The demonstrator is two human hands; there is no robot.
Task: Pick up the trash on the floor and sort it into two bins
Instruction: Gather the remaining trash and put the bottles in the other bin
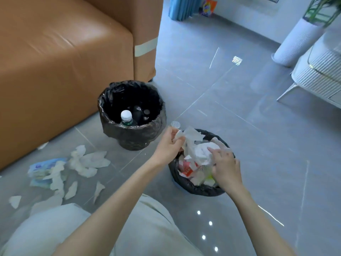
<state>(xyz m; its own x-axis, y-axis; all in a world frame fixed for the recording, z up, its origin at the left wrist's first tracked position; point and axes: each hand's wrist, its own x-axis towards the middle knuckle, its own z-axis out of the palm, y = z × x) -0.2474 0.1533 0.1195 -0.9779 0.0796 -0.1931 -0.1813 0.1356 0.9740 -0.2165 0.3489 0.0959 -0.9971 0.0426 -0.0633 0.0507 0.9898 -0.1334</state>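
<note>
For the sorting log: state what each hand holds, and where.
Left hand pinches a white tissue by its upper-left end. Right hand grips nothing, only presses crumpled paper.

Glossy floor tiles [239,145], crumpled paper [201,154]

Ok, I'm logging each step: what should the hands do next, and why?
Probably let go of the tissue: the left hand pinches it right over the paper-filled bin, while the right hand touches the crumpled paper inside. More torn tissues lie on the floor.
</note>
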